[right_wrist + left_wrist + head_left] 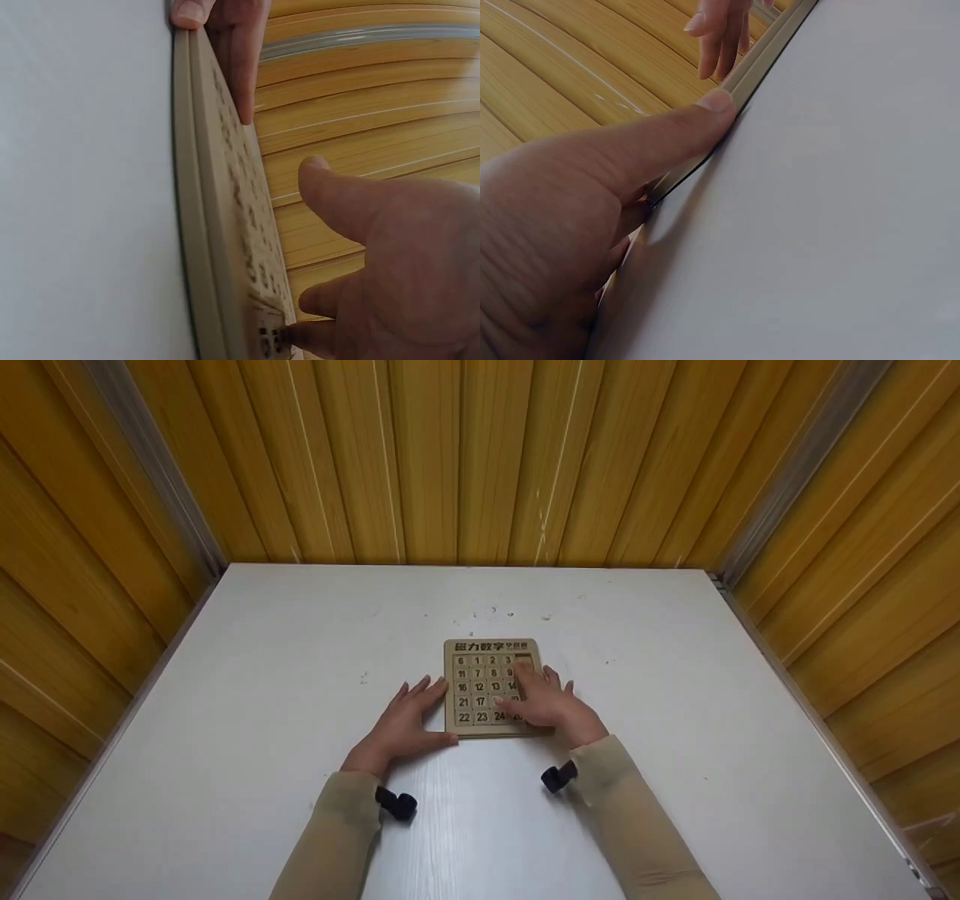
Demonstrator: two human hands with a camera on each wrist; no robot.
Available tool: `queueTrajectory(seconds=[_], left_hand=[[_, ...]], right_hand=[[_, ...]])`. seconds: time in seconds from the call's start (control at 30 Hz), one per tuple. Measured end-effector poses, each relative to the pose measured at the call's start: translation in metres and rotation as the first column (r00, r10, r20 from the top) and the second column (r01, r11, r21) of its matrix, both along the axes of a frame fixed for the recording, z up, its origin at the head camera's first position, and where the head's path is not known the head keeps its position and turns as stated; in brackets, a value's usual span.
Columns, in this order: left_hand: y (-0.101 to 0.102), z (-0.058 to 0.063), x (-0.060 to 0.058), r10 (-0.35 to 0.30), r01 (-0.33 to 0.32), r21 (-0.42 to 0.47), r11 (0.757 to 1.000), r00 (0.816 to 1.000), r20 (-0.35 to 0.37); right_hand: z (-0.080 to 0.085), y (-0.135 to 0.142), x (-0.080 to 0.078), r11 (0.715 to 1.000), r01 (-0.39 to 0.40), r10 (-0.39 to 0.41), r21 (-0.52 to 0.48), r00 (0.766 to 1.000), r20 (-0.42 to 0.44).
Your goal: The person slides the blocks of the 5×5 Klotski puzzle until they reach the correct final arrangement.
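A wooden sliding number puzzle lies flat on the white table, its numbered tiles facing up under a printed header. A dark vacant slot shows at the top right of its grid. My left hand is spread at the lower left corner, with straight fingers along the left side and the thumb against the front edge. That thumb touches the frame in the left wrist view. Over the right-hand columns lies my right hand, hiding several tiles. In the right wrist view a fingertip of this hand touches a tile.
The white table extends around the puzzle, with small dark marks beyond it. Yellow wood-look panels stand behind and at both sides. A black wrist device sits at each sleeve cuff.
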State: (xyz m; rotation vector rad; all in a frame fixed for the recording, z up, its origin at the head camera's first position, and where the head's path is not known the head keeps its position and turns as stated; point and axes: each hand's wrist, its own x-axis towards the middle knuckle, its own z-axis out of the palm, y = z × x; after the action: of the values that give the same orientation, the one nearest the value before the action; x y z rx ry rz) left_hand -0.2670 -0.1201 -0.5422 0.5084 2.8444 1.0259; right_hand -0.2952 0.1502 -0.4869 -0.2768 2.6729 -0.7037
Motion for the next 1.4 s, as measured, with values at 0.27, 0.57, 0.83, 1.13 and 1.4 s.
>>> queueTrajectory(seconds=[0.27, 0.57, 0.83, 1.13, 1.4], left_hand=[[-0.001, 0.001, 0.001, -0.010, 0.010, 0.015, 1.000, 1.000, 0.014], [-0.002, 0.004, 0.000, 0.007, -0.007, 0.018, 1.000, 1.000, 0.015], [0.000, 0.000, 0.000, 0.019, -0.020, 0.019, 1.000, 1.000, 0.017], [-0.001, 0.001, -0.001, 0.015, -0.015, 0.018, 1.000, 1.000, 0.003], [0.000, 0.001, 0.000, 0.026, -0.026, 0.007, 1.000, 0.999, 0.021]], right_hand=[[-0.006, 0.003, -0.004, 0.999, -0.002, 0.001, -0.033, 1.000, -0.028], [0.027, 0.000, 0.024, 0.992, -0.084, 0.083, 0.097, 0.996, 0.010], [0.016, -0.002, 0.033, 0.985, -0.080, 0.074, 0.153, 0.996, 0.039], [0.000, 0.001, 0.022, 0.993, -0.048, 0.052, 0.103, 0.998, -0.030], [0.001, 0.011, 0.043, 0.994, -0.095, 0.098, 0.055, 0.995, -0.037]])
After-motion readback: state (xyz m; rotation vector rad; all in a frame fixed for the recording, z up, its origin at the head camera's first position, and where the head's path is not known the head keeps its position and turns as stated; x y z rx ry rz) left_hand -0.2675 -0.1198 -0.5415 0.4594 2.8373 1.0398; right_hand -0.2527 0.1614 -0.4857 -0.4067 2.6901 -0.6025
